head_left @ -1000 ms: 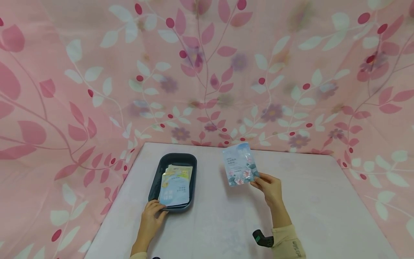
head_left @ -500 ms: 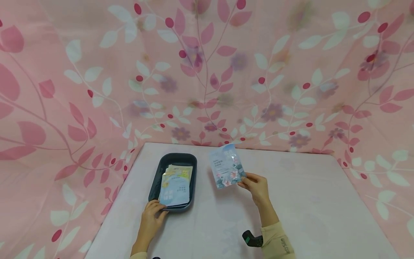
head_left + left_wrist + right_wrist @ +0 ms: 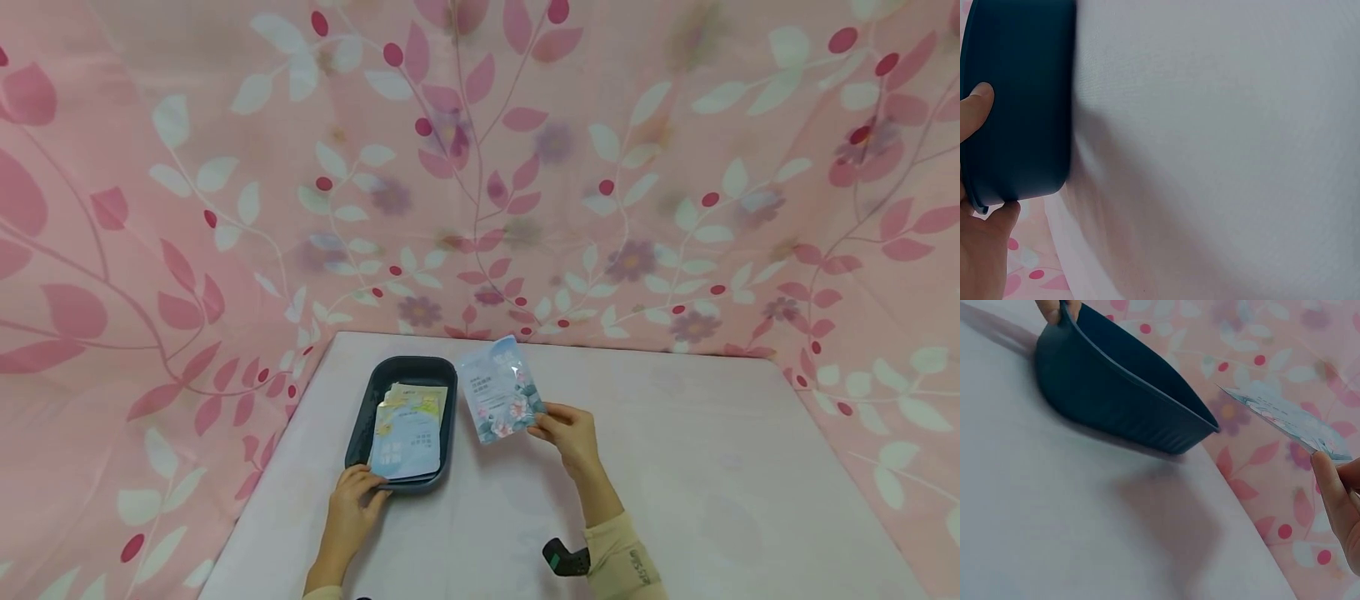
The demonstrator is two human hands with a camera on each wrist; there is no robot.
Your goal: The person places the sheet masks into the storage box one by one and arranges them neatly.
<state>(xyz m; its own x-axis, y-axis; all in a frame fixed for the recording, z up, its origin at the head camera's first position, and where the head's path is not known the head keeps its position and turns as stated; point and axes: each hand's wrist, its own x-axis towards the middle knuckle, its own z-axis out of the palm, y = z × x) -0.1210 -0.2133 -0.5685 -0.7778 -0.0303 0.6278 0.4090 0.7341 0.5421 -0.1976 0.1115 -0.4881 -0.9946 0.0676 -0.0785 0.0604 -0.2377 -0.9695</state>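
Observation:
My right hand (image 3: 572, 437) pinches the lower right corner of a pale blue sachet (image 3: 501, 390) printed with pink flowers, held above the table just right of a dark blue bin (image 3: 452, 442). In the right wrist view the sachet (image 3: 1291, 422) is seen nearly edge-on, above the table, apart from the bin (image 3: 1122, 394). Gripping the bin's near left rim is my left hand (image 3: 352, 508), its thumb against the outer wall in the left wrist view. Inside the bin lie several flat sachets (image 3: 408, 442), a light blue one on top and yellowish ones beneath.
A white cloth covers the table (image 3: 675, 450). Behind and at both sides hangs a pink floral curtain (image 3: 480, 167). A black wrist camera mount (image 3: 566, 558) sits at the right sleeve.
My right hand has moved left with the sachet, bringing it close to the bin's right side. My left hand keeps its grip on the rim, and the bin has stayed in place.

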